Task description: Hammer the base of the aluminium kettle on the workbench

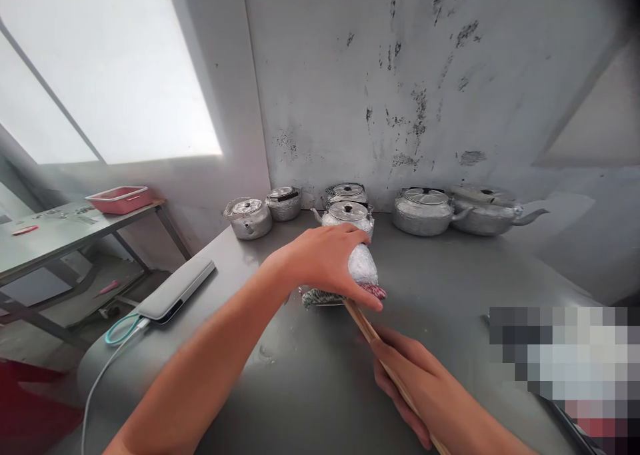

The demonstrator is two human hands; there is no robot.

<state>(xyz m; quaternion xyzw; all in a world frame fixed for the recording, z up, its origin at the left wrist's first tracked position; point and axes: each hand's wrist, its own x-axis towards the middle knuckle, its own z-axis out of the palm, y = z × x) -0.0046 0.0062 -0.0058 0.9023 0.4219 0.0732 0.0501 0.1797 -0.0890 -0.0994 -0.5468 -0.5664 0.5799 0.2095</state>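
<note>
Kettle (pixel 361 263) lies on its side on the worktop (pixel 450 275), pinned under my left hand (pixel 325 262). My right hand (pixel 405 368) grips the stick (pixel 367 328), running from 5 toward 11 o'clock into it.

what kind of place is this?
Probably a small metalware workshop. Finished aluminium kettles line a scuffed, stained wall on a metal workbench; the left hand presses a shiny metal piece, the right hand grips a wooden stick.

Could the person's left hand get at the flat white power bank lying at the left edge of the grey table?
Probably yes. The left hand rests on a foil-wrapped bundle, and bare grey table lies between it and the white power bank, with nothing standing in the way.
</note>
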